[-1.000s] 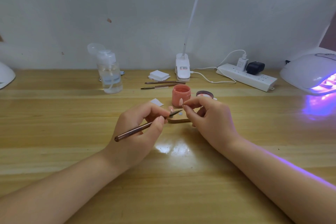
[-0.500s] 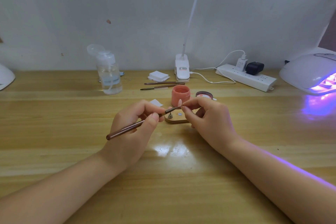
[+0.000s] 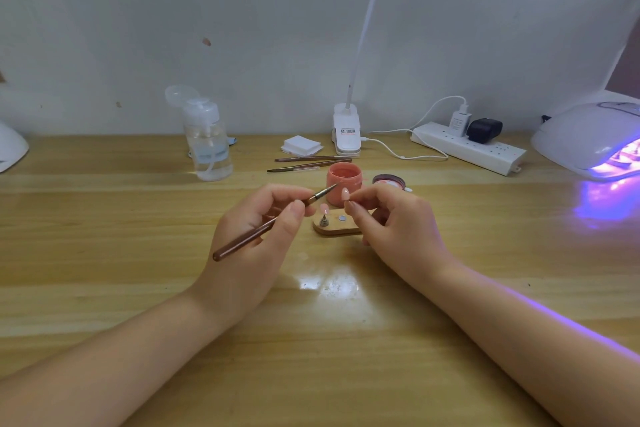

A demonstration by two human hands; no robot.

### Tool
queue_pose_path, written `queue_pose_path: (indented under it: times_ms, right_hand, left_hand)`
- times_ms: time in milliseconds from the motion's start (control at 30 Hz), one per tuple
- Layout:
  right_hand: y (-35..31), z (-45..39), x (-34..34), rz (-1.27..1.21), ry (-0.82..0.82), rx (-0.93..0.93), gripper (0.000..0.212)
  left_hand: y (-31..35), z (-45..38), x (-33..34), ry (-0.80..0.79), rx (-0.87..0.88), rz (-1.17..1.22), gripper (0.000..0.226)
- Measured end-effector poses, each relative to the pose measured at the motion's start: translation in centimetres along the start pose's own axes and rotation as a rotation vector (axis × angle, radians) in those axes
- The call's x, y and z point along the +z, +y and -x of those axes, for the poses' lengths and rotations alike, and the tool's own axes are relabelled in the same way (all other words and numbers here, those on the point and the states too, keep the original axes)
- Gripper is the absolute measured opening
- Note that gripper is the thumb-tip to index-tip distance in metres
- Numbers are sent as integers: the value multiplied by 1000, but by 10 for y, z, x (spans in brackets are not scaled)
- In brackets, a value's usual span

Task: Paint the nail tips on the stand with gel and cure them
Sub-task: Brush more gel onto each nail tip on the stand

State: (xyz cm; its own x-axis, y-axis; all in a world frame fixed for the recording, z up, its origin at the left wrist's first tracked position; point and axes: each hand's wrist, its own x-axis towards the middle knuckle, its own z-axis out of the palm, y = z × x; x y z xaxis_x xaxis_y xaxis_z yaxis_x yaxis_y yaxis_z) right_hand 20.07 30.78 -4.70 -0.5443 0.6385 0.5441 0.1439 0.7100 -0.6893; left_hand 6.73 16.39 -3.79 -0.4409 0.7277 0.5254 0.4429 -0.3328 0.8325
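Painting a nail tip at the wooden desk [image 3: 104, 253]

Left hand [image 3: 256, 229] holds the brush [image 3: 273, 222]; right hand [image 3: 394, 222] pinches a nail tip [image 3: 345, 193] above the stand [image 3: 334, 227].

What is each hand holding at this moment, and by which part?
The left hand holds a brush, grip near the ferrule. The right hand pinches a nail tip; grip below it, on a holder hidden by the fingers.

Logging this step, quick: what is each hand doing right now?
Left hand: grips the brush.
Right hand: pinches a nail tip above the wooden stand.
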Motion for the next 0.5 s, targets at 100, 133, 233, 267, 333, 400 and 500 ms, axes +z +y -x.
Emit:
queue_pose_path:
  times_ms: [100,133,233,267,333,400,500]
  right_hand:
    - [1,0,1,0,0,-6,6]
    - [1,0,1,1,5,-6,5]
    - [2,-2,1,-11,15,6,3]
    - [2,-2,1,-21,12,9,3]
    - [2,-3,1,-46,-3,14,4]
    - [1,-2,1,-73,-17,15,6]
    - [0,-2,0,-102,-38,19,8]
  left_hand:
    - [-1,0,1,-35,-28,22,18]
    - [-1,0,0,-38,-29,33,18]
    - [-1,-1,-1,-34,13,58,18]
    - [0,-1,-2,-34,21,66,19]
    - [0,-1,-2,-21,11,91,19]
    - [0,-3,-3,0,-20,101,19]
    - [-2,-5,-3,19,-60,79,16]
